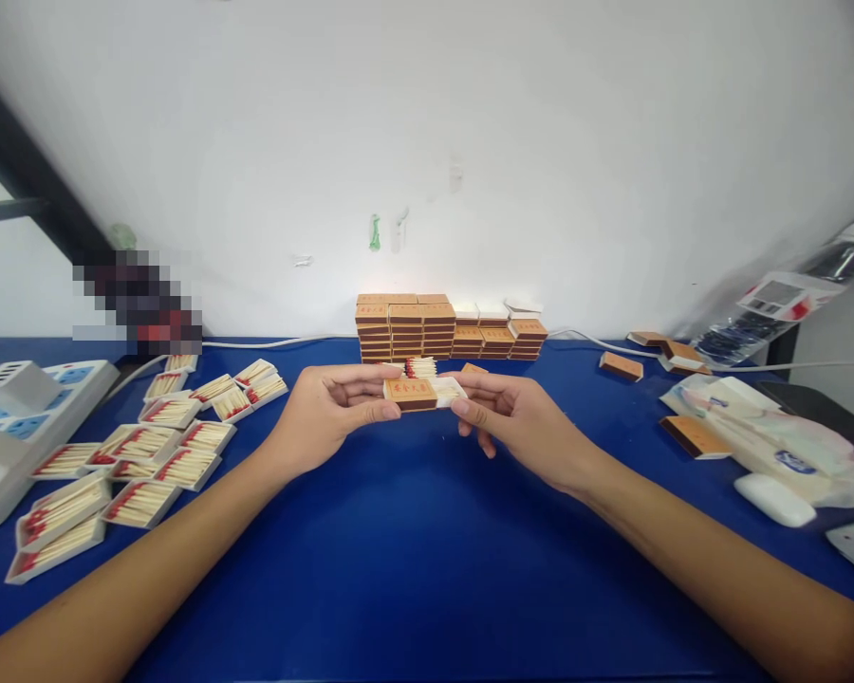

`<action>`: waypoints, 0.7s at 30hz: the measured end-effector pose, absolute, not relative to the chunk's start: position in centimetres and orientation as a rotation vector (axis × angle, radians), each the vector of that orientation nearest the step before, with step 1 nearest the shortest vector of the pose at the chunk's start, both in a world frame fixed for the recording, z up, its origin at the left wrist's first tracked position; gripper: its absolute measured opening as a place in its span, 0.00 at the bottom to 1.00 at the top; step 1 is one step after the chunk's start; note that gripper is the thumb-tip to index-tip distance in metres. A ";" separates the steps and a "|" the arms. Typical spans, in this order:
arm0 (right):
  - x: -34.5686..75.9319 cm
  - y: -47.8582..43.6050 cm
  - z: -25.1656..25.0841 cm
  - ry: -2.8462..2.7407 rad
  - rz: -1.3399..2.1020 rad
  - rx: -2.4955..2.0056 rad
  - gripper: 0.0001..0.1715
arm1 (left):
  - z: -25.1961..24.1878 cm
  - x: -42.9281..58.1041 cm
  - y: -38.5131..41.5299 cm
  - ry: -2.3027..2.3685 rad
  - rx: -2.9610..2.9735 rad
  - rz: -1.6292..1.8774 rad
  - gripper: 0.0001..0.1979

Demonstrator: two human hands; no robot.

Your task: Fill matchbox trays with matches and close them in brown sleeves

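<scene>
Between my hands, above the blue table, is a matchbox with an orange-brown sleeve and red lettering. My left hand grips the sleeve at its left end, thumb in front and fingers behind. The white inner tray sticks partly out of the sleeve's right side. My right hand pinches that tray's outer end between thumb and fingers. Just behind the box, red-tipped matches show, their lower part hidden. Another orange matchbox lies partly hidden behind my right hand.
Stacked matchboxes stand against the wall. Open trays of matches spread over the left, beside a power strip. At right lie loose matchboxes, a tissue pack, a white case and a leaning plastic bottle.
</scene>
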State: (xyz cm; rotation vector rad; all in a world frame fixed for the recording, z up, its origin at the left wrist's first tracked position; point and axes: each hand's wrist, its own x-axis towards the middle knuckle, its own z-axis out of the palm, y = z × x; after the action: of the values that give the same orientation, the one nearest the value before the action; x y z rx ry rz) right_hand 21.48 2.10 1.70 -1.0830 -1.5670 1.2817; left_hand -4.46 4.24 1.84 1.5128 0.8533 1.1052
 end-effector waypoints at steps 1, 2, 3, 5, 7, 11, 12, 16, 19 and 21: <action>21.5 2.1 1.8 -1.561 1.283 -1.065 0.35 | 1.8 -4.4 4.2 0.848 1.508 1.100 0.26; 21.5 2.1 1.9 -1.555 1.274 -1.048 0.35 | 1.6 -4.3 4.1 0.851 1.508 1.084 0.27; 21.5 2.0 1.9 -1.549 1.259 -1.043 0.35 | 1.5 -4.3 4.0 0.861 1.511 1.062 0.28; 21.3 1.7 1.9 -1.544 1.226 -1.060 0.36 | 1.2 -4.2 4.0 0.891 1.537 1.034 0.28; 20.8 1.2 1.8 -1.562 1.216 -1.085 0.34 | 1.2 -4.3 4.0 0.918 1.580 1.074 0.27; 19.9 0.5 1.5 -1.646 1.327 -1.004 0.30 | 1.4 -4.4 4.1 0.893 1.690 1.147 0.27; 19.8 0.5 1.4 -1.654 1.361 -0.952 0.30 | 1.5 -4.4 4.1 0.869 1.724 1.114 0.29; 19.4 0.0 1.3 -1.630 1.474 -0.774 0.30 | 1.4 -4.1 3.7 0.803 1.848 0.960 0.40; 19.1 -0.7 1.5 -1.625 1.526 -0.742 0.31 | 1.2 -3.9 3.5 0.824 1.906 1.022 0.42; 19.0 -1.2 1.7 -1.668 1.544 -0.765 0.32 | 1.1 -3.9 3.5 0.836 1.940 1.088 0.42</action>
State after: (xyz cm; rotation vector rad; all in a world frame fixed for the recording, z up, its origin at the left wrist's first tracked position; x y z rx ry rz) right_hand 18.95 -1.15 1.70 -0.7651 -1.6676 1.5442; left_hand -3.94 3.45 1.14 1.9399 0.8365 1.0878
